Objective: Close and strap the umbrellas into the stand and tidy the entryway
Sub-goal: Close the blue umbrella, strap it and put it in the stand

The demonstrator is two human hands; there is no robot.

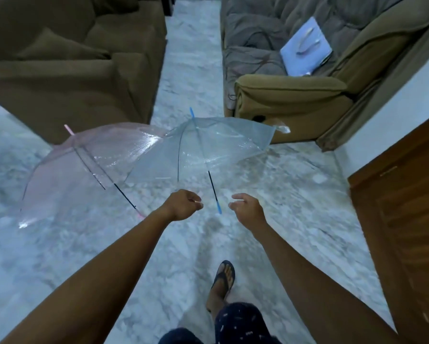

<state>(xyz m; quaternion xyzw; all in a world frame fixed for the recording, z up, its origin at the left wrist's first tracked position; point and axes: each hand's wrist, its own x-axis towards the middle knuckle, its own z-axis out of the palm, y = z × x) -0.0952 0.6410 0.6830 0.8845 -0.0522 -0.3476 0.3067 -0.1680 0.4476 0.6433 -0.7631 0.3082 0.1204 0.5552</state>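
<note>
Head view: the blue umbrella lies open on the marble floor, just beyond both hands. Its shaft runs from the far tip down to the blue handle, which points near, between the two grips. The right grip hangs loosely spread and empty just right of the handle, and looks slightly the closer. The left grip is curled at the canopy's near rim; I cannot tell whether it pinches the clear plastic. The pink umbrella, also open, overlaps the blue canopy on the left. A brown sofa and an armchair hem in the far side and a wooden door the right, so the free room is near. No stand shows
</note>
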